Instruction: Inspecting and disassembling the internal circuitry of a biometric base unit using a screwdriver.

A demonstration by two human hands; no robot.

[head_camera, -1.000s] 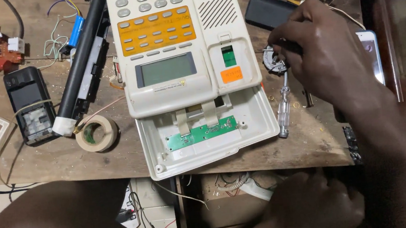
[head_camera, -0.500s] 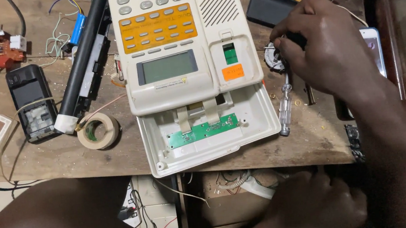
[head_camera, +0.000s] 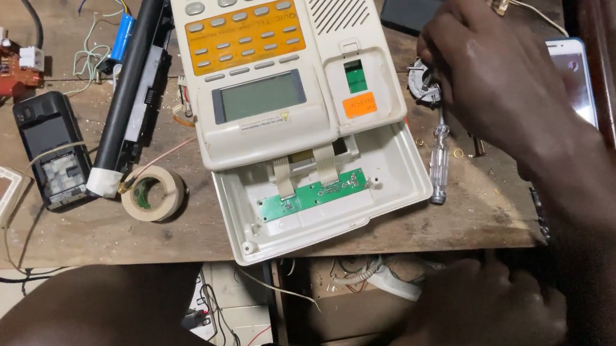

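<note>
The right hand point(head_camera: 495, 80) had hardly moved over the last second: it stayed just to the right of the cream desk telephone point(head_camera: 290, 69), fingers point(head_camera: 439, 62) curled tight and closed on the rim of a small round metal part point(head_camera: 422, 85). The part had not been lifted clear, so the work there seemed to be in the same stage. How firmly it was pinched could not be told, since the knuckles covered most of it. A dark shape below the telephone's near edge, under the bench, may have been the left hand point(head_camera: 479, 311); whether it was open or closed could not be told.

A clear-handled screwdriver point(head_camera: 438, 157) lay untouched right of the telephone, directly below the round part.

On the telephone itself, a small orange rectangular sticker point(head_camera: 359, 105) sat right of the grey display point(head_camera: 259, 96), with a green window point(head_camera: 355, 76) just above it and an orange key panel point(head_camera: 246, 36) above the display. The telephone's lower cover hung open, baring a green circuit board point(head_camera: 312, 193). Left of the telephone lay a roll of masking tape point(head_camera: 152, 194) and, further left, a black mobile phone point(head_camera: 53, 148) with its back off.
</note>
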